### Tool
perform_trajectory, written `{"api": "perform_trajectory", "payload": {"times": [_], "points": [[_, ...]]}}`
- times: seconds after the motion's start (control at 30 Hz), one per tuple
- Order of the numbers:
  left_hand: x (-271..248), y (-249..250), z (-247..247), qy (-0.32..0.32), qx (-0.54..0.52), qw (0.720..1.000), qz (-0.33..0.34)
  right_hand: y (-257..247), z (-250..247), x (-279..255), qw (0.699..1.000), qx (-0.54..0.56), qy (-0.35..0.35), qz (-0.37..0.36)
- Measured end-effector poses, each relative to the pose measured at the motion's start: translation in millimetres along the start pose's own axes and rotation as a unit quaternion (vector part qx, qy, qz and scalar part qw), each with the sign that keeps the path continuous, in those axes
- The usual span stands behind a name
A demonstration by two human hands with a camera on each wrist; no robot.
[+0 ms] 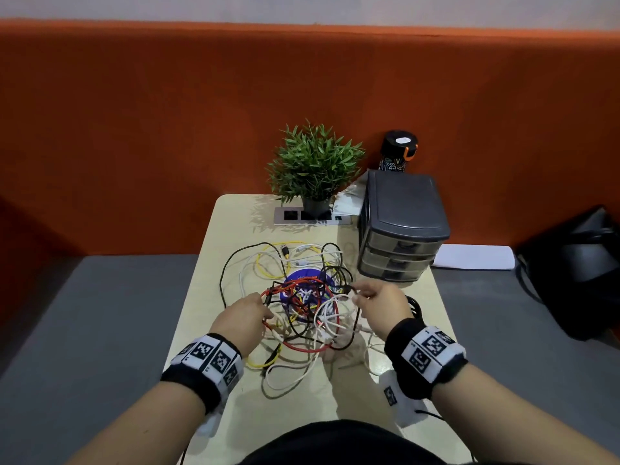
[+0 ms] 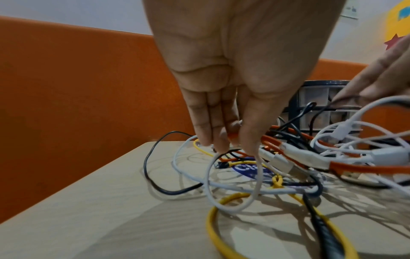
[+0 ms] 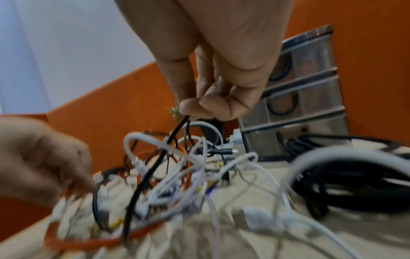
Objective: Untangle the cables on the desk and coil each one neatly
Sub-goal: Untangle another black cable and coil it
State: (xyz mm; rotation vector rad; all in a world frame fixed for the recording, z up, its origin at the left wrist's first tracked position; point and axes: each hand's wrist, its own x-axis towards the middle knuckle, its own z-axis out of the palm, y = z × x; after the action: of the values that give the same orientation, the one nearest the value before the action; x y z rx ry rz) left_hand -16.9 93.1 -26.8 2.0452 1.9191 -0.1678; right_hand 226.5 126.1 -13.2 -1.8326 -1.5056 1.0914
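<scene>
Little readable text

A blue round sticker (image 2: pixel 248 170) on the desk (image 2: pixel 88 210) shows "Cl"; its remaining letters hide under cables.

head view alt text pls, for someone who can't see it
Two hands work a tangle of cables on a beige desk: the left hand pinches an orange cable, the right hand a black cable. Behind stand a potted plant and a grey drawer unit.
</scene>
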Motion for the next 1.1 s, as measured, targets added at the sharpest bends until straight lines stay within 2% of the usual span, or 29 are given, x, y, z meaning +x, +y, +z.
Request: {"api": "perform_trajectory", "payload": {"times": [0.1, 0.17, 0.2, 0.27, 0.33, 0.4, 0.5, 0.53, 0.57, 0.63, 0.73, 0.8, 0.9, 0.97, 1.03, 1.1], "points": [[5.4, -3.2, -4.2, 0.002, -0.005, 1.0, -0.011, -26.0, -14.5, -4.3, 0.995, 0.095, 0.03, -0.03], [7.9, -0.2, -11.7, 0.009, -0.032, 0.999, -0.022, -45.2, -22.4, -8.6, 0.99, 0.125, 0.027, -0.059], [8.1, 3.0, -17.6, 0.028, -0.057, 0.998, -0.023, -54.6, -26.1, -11.3, 0.988, 0.134, 0.026, -0.076], [5.9, 12.9, -32.8, 0.109, -0.148, 0.983, -0.014, -72.5, -33.8, -17.9, 0.982, 0.157, 0.024, -0.103], [1.5, 26.9, -52.7, 0.206, -0.265, 0.941, 0.029, -87.0, -38.9, -22.7, 0.977, 0.17, 0.014, -0.127], [-4.2, 43.3, -74.4, 0.255, -0.37, 0.888, 0.097, -97.8, -40.7, -25.1, 0.974, 0.173, 0.007, -0.144], [-11.2, 59.4, -103.0, 0.246, -0.555, 0.778, 0.164, -108.3, -42.0, -25.7, 0.972, 0.17, 0.011, -0.16], [-12.0, 61.0, -109.7, 0.233, -0.595, 0.748, 0.178, -110.0, -42.7, -25.3, 0.971, 0.17, 0.013, -0.166], [-12.4, 61.3, -114.8, 0.224, -0.615, 0.733, 0.184, -111.1, -44.1, -25.5, 0.971, 0.168, 0.013, -0.172], [-12.0, 58.6, -121.8, 0.234, -0.613, 0.733, 0.179, -111.2, -46.3, -25.8, 0.971, 0.154, 0.005, -0.184], [-9.3, 53.1, -129.0, 0.293, -0.553, 0.764, 0.155, -108.4, -47.9, -27.9, 0.973, 0.126, -0.008, -0.193], [-8.1, 51.5, -131.2, 0.313, -0.536, 0.77, 0.145, -106.3, -48.5, -28.7, 0.974, 0.13, 0.003, -0.188], [-10.0, 49.4, -134.3, 0.287, -0.582, 0.749, 0.132, -103.5, -52.2, -26.7, 0.976, 0.127, 0.063, -0.165], [-11.6, 48.4, -135.9, 0.262, -0.606, 0.737, 0.144, -103.4, -54.1, -26.0, 0.969, 0.196, 0.048, -0.139], [-14.7, 48.5, -138.6, 0.224, -0.656, 0.701, 0.166, -105.2, -54.7, -27.9, 0.955, 0.266, 0.017, -0.128], [-17.6, 51.6, -142.9, 0.169, -0.719, 0.653, 0.17, -105.4, -53.4, -28.7, 0.957, 0.26, 0.011, -0.127]]}}
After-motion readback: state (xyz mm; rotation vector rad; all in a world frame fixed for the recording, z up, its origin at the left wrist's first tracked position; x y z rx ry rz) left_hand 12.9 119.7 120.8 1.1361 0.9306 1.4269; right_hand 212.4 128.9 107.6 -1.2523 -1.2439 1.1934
